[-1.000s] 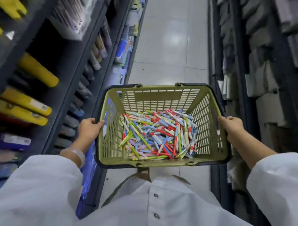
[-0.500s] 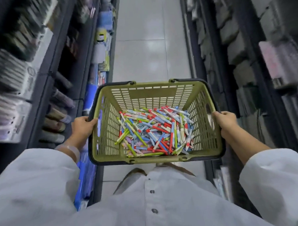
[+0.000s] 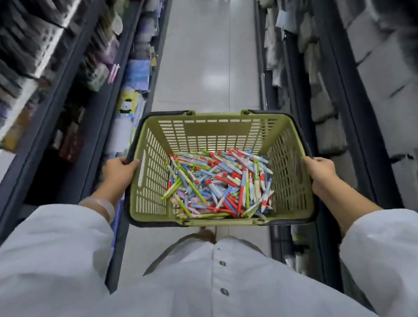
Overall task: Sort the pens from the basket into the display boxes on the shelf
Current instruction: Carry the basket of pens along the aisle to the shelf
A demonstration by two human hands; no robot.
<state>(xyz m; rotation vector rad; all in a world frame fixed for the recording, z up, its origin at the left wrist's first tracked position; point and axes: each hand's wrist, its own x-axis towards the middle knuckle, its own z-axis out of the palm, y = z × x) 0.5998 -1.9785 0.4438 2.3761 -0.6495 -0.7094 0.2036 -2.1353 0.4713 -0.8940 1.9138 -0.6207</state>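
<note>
A: Far left?
B: Dark shelf unit [image 3: 66,97] running from 7 o'clock up to 12, packed with stationery, mostly motion-blurred. A card with a white bear face [image 3: 128,105] sits near its front edge. Can't make out display boxes.

A: Left hand?
B: Left hand [image 3: 117,168] at 9 o'clock of the basket, fingers curled over the dark rim, closed on it. White sleeve [image 3: 49,239] pushed back, pale band on the wrist.

A: Centre?
B: Olive-green slotted shopping basket [image 3: 216,132], held level over the pale tiled aisle floor [image 3: 206,51]. Handles folded down along the rim. Pens [image 3: 218,184] in a loose heap on the basket bottom, piled toward 5 o'clock: red, blue, green, white, some pink. None out of the basket.

A: Right hand?
B: Right hand [image 3: 321,172] at 3 o'clock of the basket, wrapped over the rim, gripping it. Bare forearm, white sleeve further back.

A: Far right?
B: Second dark shelf unit [image 3: 357,105], grey packs stacked in it, blurred, can't read anything.

A: Bottom?
B: White buttoned coat [image 3: 207,288] at 6 o'clock.
</note>
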